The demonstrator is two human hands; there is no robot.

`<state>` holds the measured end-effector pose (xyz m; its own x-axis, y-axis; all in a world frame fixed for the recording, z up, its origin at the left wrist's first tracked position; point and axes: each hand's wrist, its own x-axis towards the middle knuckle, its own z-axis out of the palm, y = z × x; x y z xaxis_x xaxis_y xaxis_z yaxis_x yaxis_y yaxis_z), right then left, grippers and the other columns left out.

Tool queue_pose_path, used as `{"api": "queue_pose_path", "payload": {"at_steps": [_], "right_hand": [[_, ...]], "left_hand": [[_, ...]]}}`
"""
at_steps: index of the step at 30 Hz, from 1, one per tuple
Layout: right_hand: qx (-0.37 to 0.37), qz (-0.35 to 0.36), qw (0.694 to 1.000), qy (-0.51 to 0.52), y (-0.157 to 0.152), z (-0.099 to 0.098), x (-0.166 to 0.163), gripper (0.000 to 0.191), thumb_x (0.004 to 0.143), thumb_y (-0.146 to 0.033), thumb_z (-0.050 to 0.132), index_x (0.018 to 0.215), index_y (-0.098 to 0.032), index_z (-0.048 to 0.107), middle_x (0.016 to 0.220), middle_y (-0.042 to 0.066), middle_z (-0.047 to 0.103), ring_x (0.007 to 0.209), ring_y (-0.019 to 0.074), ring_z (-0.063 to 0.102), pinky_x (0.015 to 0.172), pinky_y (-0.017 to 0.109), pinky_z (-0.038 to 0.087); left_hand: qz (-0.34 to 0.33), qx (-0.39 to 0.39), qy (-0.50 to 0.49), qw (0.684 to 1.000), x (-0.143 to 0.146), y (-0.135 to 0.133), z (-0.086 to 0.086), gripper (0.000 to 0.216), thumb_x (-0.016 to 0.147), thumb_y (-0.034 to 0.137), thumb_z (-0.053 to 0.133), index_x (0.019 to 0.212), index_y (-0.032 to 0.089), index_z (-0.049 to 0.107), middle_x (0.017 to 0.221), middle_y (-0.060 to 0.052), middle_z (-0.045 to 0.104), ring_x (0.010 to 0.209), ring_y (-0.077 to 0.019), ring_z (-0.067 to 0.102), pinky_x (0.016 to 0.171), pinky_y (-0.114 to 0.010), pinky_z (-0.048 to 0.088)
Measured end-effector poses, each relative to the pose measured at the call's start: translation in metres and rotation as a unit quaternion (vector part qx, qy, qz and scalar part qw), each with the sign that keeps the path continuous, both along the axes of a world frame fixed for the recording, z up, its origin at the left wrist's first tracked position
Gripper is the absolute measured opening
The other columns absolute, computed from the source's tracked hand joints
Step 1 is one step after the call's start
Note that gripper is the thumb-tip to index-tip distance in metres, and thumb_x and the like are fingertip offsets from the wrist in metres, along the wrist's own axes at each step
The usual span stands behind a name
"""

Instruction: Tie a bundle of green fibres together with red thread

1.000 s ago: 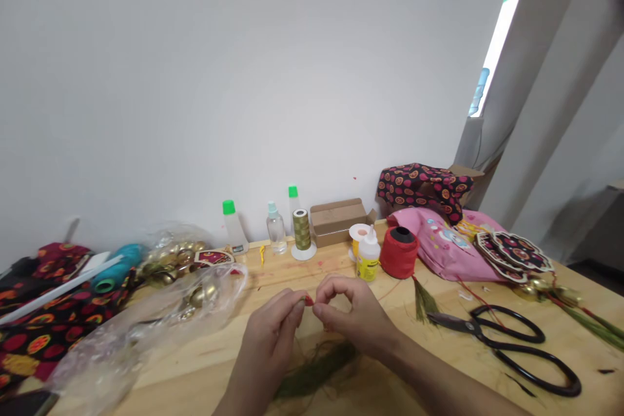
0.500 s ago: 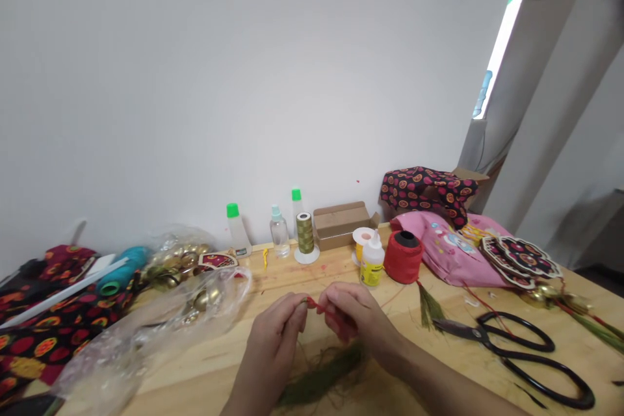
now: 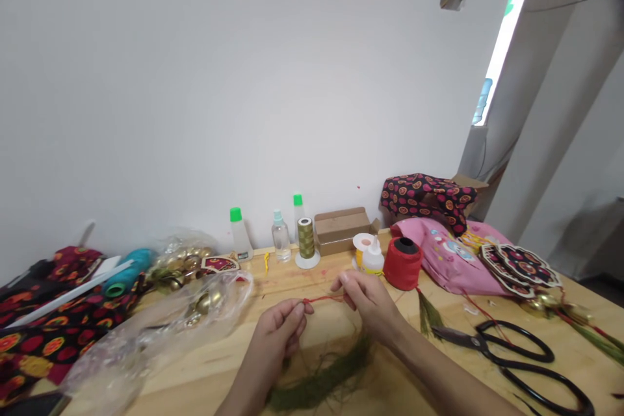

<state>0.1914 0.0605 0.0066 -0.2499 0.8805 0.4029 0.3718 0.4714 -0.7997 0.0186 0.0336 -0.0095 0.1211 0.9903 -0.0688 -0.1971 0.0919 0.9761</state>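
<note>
My left hand (image 3: 279, 333) pinches one end of a short red thread (image 3: 322, 299) above the wooden table (image 3: 205, 364). My right hand (image 3: 366, 298) pinches the other end, so the thread runs taut between the two hands. A bundle of green fibres (image 3: 322, 378) lies on the table under and in front of my hands. A red thread spool (image 3: 402, 263) and a white glue bottle (image 3: 374, 258) stand just beyond my right hand.
Black scissors (image 3: 517, 354) lie at the right. A clear plastic bag (image 3: 160, 325) with brass bells lies at the left, beside patterned fabric (image 3: 43, 338) and a teal spool (image 3: 127, 268). Bottles, a gold thread spool (image 3: 305, 239) and a cardboard box (image 3: 341, 229) line the wall.
My hands have drawn apart, the right one moving right and away from me. The red thread is now stretched between them instead of bunched at the fingertips.
</note>
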Motion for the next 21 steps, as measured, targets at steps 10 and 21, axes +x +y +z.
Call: {"api": "queue_pose_path", "payload": {"at_steps": [10, 21], "right_hand": [[-0.033, 0.011, 0.999, -0.016, 0.002, -0.007, -0.003, 0.041, 0.086, -0.039, 0.030, 0.071, -0.015, 0.059, 0.049, -0.004, 0.038, 0.047, 0.0100, 0.040, 0.045, 0.020, 0.027], [-0.043, 0.024, 0.999, -0.017, -0.001, -0.007, -0.007, 0.038, 0.086, -0.036, 0.031, 0.069, -0.014, 0.057, 0.050, -0.004, 0.038, 0.048, 0.0092, 0.039, 0.044, 0.019, 0.026]], "left_hand": [[-0.011, -0.096, -0.112, 0.989, 0.004, -0.007, 0.009, 0.027, 0.070, 0.035, 0.052, 0.065, 0.010, 0.062, 0.046, 0.005, 0.036, 0.041, -0.0047, 0.021, 0.036, -0.016, 0.013], [0.017, -0.127, -0.047, 0.991, 0.003, -0.004, 0.003, 0.031, 0.064, 0.043, 0.060, 0.066, 0.012, 0.061, 0.044, 0.008, 0.032, 0.039, -0.0033, 0.015, 0.035, -0.014, 0.010]]}}
